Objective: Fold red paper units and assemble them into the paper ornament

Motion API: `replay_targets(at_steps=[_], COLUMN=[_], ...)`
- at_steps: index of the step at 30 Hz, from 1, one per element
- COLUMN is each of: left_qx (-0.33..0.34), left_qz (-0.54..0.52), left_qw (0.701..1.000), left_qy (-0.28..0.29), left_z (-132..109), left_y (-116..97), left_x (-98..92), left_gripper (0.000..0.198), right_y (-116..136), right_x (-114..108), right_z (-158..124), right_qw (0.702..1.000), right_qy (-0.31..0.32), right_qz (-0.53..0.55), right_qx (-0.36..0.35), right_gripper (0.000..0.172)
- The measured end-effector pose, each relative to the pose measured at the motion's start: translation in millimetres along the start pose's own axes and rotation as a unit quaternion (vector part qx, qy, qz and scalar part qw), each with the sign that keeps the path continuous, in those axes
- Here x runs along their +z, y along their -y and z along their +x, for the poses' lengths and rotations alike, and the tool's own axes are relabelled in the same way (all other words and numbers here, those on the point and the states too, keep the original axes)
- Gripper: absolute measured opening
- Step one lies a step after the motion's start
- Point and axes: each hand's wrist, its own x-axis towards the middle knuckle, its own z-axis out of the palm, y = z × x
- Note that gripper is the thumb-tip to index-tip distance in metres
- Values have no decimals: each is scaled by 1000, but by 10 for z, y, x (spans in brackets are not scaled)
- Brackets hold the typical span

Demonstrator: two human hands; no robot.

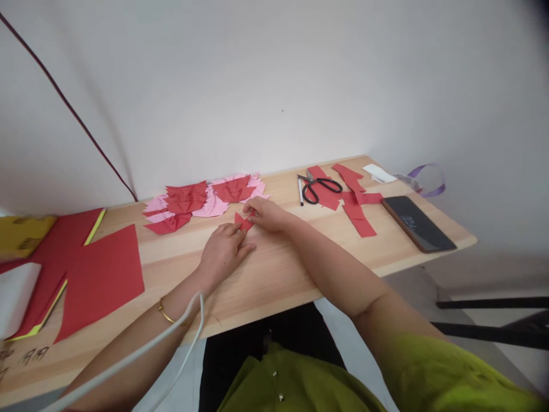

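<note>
A small folded red paper piece (243, 221) lies on the wooden table (266, 274) between both hands. My left hand (223, 250) rests flat beside it, fingertips pressing its near edge. My right hand (266, 213) comes from the right and pinches the piece's far side with curled fingers. Just behind them lies a spread of folded red and pink paper shapes (201, 199).
Large red paper sheets (98, 274) and a yellow pad (21, 232) lie at the left. Black scissors (321, 187), a pen (300, 190), red paper strips (355, 200), a white scrap (380, 173), a phone (418, 223) and a purple ribbon (429, 180) sit at the right.
</note>
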Motion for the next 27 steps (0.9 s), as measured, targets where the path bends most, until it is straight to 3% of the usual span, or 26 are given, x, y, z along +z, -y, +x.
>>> replay_targets(at_steps=[6, 13, 18, 27], left_qx=[-9, -32, -36, -18], left_qz=[-8, -10, 6, 12], left_qw=[1000, 999, 999, 1000], left_qy=[-11, 3, 16, 17], left_z=[-23, -45, -37, -43], left_y=[-40, -84, -88, -84], left_x=[-17, -40, -42, -82], left_gripper=[36, 31, 37, 29], right_y=[-8, -28, -7, -13], right_x=[24, 45, 77, 16], right_z=[-24, -22, -31, -37], right_qw=[1000, 995, 1000, 998], right_qy=[-2, -35, -24, -38], right_qz=[13, 66, 6, -8], right_qx=[-18, 59, 16, 48], right_gripper=[30, 26, 33, 33])
